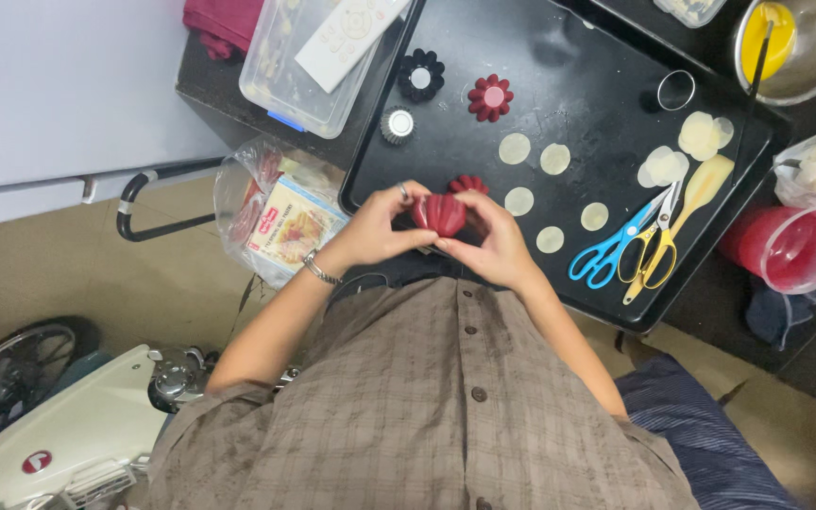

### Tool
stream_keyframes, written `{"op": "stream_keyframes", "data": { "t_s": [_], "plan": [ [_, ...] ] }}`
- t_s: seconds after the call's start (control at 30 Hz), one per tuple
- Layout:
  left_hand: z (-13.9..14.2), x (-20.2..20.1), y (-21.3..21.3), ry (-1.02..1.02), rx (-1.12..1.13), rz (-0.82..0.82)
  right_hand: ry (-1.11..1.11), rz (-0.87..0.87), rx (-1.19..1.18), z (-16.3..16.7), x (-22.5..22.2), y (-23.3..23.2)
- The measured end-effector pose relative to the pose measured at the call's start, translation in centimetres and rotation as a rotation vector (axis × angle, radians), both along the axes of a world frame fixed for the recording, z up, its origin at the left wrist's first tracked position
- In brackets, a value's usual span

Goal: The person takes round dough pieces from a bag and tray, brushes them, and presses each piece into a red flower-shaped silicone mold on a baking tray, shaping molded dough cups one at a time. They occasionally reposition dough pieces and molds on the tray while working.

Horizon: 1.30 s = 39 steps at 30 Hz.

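both hands — left hand (370, 231), right hand (493, 247) — grip a red fluted mould (440, 214) (over the black tray (606, 66)).

We saw a clear plastic bag (271, 203) left of the black tray, holding a flat box (293, 227) in cream, red and yellow. A white rectangular card (349, 38) lay across a clear tub (318, 66) above it.

Red fluted mould (440, 214) held sideways, ribbed outside showing, above near edge of black tray, second red mould just behind.
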<state>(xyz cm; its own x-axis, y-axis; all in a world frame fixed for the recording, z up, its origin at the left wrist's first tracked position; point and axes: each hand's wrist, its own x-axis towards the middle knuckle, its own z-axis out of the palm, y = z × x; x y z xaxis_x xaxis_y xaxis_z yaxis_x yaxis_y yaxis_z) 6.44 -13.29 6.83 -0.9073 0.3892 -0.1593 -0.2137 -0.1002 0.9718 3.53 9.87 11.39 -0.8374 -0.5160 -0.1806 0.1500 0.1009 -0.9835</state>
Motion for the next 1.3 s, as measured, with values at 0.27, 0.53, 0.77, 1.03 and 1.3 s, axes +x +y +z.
{"op": "stream_keyframes", "data": {
  "t_s": [0.27, 0.53, 0.77, 1.03, 1.3],
  "plan": [
    [-9.0, -2.5, -2.2, -0.281, -0.115, 0.120, 0.594, -0.208, 0.572, -5.3, -9.0, 0.7],
    [-2.8, -2.3, -1.7, 0.383, -0.916, 0.174, 0.474, -0.292, 0.744, -5.1, -13.0, 6.8],
    [0.9, -4.2, 0.4, 0.354, -0.874, 0.114, 0.478, -0.024, 0.980, -6.5, -4.5, 9.3],
    [-3.8, -16.0, 8.1, 0.703, -0.906, -0.008, 0.461, -0.174, 1.019, -8.3, -2.0, 8.4],
    [-7.3, -20.5, 10.1, 0.494, -1.086, -0.155, 0.357, -0.249, 0.918, -8.5, -1.9, 8.4]
  ]
}}
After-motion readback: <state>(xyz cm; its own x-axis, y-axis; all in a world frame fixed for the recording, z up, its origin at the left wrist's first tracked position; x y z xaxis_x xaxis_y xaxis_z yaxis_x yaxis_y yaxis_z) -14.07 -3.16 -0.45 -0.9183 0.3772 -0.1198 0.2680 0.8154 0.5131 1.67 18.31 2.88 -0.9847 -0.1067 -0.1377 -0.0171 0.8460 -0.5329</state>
